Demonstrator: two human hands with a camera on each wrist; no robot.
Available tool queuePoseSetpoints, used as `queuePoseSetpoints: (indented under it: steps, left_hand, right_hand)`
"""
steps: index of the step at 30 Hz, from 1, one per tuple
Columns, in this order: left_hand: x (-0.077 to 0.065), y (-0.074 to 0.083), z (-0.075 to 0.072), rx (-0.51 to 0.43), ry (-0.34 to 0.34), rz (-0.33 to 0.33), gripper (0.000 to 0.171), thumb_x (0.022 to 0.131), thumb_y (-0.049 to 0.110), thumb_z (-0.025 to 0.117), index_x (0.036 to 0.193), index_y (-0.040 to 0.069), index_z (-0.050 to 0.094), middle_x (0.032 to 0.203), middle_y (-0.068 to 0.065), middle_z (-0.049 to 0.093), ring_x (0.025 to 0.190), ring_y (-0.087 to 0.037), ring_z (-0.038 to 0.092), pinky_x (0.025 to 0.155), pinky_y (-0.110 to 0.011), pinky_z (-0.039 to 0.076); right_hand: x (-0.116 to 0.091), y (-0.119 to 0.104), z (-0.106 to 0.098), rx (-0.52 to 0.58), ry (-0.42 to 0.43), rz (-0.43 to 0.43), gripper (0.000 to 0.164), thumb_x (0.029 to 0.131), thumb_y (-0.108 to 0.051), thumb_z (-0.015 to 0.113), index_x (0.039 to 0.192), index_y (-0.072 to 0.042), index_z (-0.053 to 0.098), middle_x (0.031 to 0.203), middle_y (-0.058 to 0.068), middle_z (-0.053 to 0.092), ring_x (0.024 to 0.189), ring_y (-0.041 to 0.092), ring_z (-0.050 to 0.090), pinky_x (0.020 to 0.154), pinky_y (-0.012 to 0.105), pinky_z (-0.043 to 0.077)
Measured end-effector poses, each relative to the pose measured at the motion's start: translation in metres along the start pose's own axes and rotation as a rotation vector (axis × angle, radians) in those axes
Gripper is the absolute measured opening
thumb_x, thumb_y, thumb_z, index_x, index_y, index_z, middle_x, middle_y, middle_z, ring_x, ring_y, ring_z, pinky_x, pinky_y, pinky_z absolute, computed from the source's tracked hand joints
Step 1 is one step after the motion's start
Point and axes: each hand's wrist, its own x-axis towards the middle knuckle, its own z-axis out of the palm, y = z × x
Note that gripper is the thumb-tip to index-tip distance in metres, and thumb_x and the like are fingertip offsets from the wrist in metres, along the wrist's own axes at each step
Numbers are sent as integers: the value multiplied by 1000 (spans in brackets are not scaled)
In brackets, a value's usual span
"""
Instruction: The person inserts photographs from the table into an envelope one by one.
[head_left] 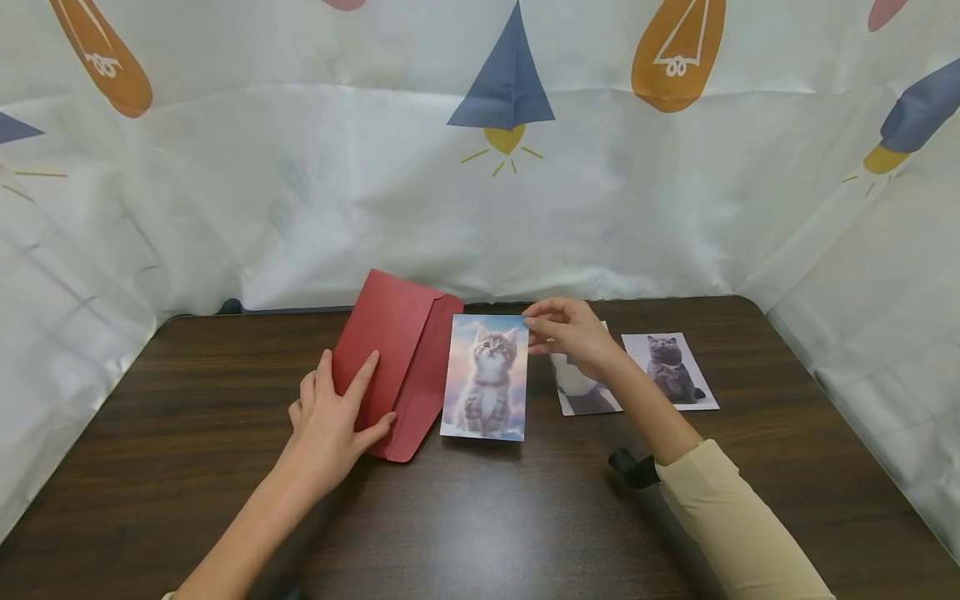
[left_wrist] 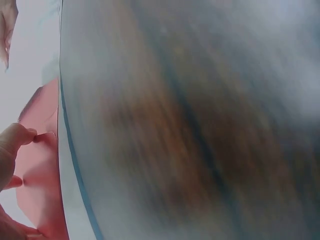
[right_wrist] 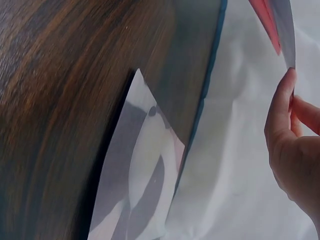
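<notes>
The left hand (head_left: 322, 425) rests on a red envelope (head_left: 386, 333), index finger and thumb spread over its face. The envelope lies slanted, its flap (head_left: 427, 375) folded out toward the right. In the left wrist view, fingertips press on the red paper (left_wrist: 42, 165) near a notched edge. A kitten photo card (head_left: 487, 379) stands beside the flap, pinched at its upper right edge by the right hand (head_left: 573, 333). Seen from the right wrist, that hand (right_wrist: 295, 135) holds the card (right_wrist: 286, 30) almost edge-on between thumb and fingers.
Behind the right forearm lies a partly hidden photo card (head_left: 588, 404). To its right is a grey cat photo card (head_left: 690, 375). A white printed curtain (head_left: 375, 200) hangs along the back edge of the dark wooden table (head_left: 480, 525).
</notes>
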Motion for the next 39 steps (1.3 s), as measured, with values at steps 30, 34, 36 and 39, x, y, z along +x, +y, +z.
queuePoseSetpoints:
  steps: [30, 34, 36, 39]
  left_hand:
    - [14, 24, 12, -18, 72, 81, 80, 87, 27, 88, 155, 9, 51, 150, -37, 37, 134, -57, 38, 95, -72, 44]
    - [15, 26, 13, -9, 76, 90, 80, 86, 26, 88, 155, 10, 51, 150, -37, 37, 134, -56, 38, 95, -71, 45]
    - [16, 27, 14, -2, 80, 99, 81, 85, 26, 88, 155, 10, 51, 150, -37, 37, 134, -55, 39, 95, -70, 46]
    - [17, 27, 15, -1, 84, 111, 81, 85, 26, 89, 155, 9, 51, 151, -37, 37, 133, -56, 39, 95, -71, 46]
  right_hand:
    - [-4, 4, 16, 92, 100, -22, 23, 104, 0, 61, 121, 16, 61, 87, 2, 71, 76, 14, 72, 76, 32, 64]
    - [-5, 6, 17, 95, 121, -32, 21, 104, 0, 62, 119, 16, 62, 87, 3, 69, 75, 13, 73, 75, 31, 64]
    - [-5, 6, 18, 95, 128, -42, 21, 104, 1, 62, 117, 16, 62, 86, 4, 68, 74, 13, 72, 74, 31, 64]
    - [-6, 7, 18, 86, 135, -58, 20, 103, 1, 63, 117, 16, 62, 85, 5, 68, 73, 13, 72, 74, 30, 64]
